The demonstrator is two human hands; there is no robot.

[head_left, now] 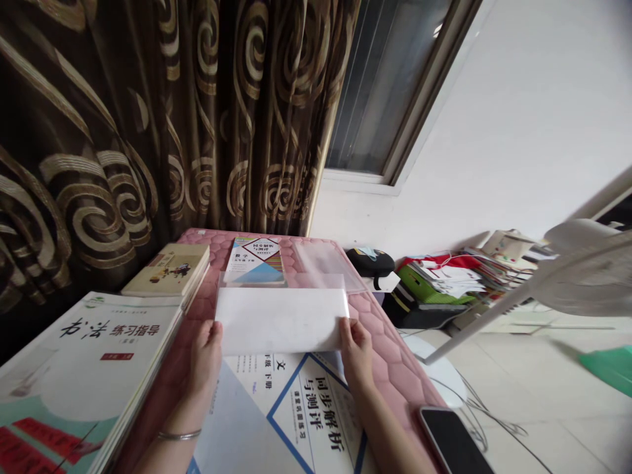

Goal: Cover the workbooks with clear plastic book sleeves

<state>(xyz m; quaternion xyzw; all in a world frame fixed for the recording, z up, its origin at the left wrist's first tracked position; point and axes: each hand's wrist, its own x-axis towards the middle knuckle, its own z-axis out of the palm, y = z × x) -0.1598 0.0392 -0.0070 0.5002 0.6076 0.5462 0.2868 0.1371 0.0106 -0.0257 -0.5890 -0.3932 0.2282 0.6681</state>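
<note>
Both of my hands hold a white sheet with clear plastic film (281, 322) level above the pink quilted surface, one at each end. My left hand (207, 342) pinches its left edge, and a silver bangle is on that wrist. At the right edge, the fingers of my right hand (356, 345) are closed on it. A translucent strip of film sticks out beyond the sheet's far side. Below lies a large workbook (296, 415) with a blue diamond on its cover, partly hidden by the sheet and my forearms. Beyond the sheet rests a smaller workbook (251, 257).
A stack of calligraphy books (113, 355) stands at the left, with a thick tan book (170, 266) behind. Clear plastic film (326, 260) lies at the far right of the quilted surface (395, 368). A phone (451, 438) sits near the right edge; a white fan (582, 263) stands beyond.
</note>
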